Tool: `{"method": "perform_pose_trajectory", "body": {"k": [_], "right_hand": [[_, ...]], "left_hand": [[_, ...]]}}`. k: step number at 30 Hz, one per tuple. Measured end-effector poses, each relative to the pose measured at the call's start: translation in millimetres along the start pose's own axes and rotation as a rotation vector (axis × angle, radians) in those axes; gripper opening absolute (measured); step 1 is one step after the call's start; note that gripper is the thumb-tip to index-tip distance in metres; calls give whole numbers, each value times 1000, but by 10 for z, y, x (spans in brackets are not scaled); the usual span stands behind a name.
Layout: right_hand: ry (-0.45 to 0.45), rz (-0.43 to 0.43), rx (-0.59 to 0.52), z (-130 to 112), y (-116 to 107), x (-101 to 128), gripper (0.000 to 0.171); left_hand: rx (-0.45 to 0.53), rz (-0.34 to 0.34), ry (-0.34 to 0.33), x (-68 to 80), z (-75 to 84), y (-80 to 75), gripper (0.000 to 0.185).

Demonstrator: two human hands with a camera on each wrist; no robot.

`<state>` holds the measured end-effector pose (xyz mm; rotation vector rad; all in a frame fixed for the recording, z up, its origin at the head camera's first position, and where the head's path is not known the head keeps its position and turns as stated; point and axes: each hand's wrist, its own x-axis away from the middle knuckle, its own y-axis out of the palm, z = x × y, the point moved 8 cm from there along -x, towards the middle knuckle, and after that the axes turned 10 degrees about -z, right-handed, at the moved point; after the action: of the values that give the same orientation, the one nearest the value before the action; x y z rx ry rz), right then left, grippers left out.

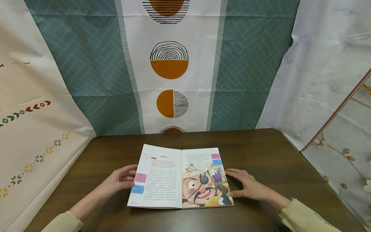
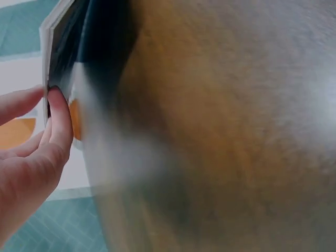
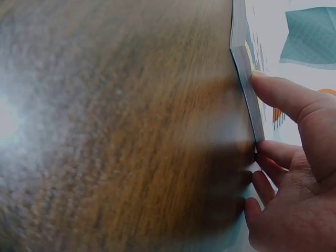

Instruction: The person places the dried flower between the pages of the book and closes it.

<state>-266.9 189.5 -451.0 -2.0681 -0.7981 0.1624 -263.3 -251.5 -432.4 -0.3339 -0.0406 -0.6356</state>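
An open picture book (image 1: 162, 180) lies flat on the brown wooden table (image 1: 261, 151), with text on its left page and a cartoon pirate face on its right page. My left hand (image 1: 123, 178) rests at the book's left edge; in the left wrist view its thumb (image 2: 59, 123) touches the page edge (image 2: 52, 52). My right hand (image 1: 246, 187) lies on the table against the book's right edge. In the right wrist view its thumb (image 3: 283, 97) presses the edge of the pages (image 3: 247, 73) and the other fingers stay relaxed.
A teal and white cloth (image 1: 171, 64) with orange circles hangs behind the table. A cream patterned cloth (image 1: 32, 135) hangs on the left and a pale marbled cloth (image 1: 324, 80) on the right. Bare tabletop surrounds the book.
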Motion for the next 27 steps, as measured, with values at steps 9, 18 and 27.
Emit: {"method": "perform_pose_trajectory", "body": {"k": [9,18,27], "right_hand": [[33,39,0,33,-2,15,85],[-3,60,16,7,4,32,80],[-22,64,7,-2,0,35,78]], "left_hand": [[-81,41,31,-15,360,-13,66],[-88,59,49,-73,626,35,67],[-125,36,79,-119,844,95,68]]}}
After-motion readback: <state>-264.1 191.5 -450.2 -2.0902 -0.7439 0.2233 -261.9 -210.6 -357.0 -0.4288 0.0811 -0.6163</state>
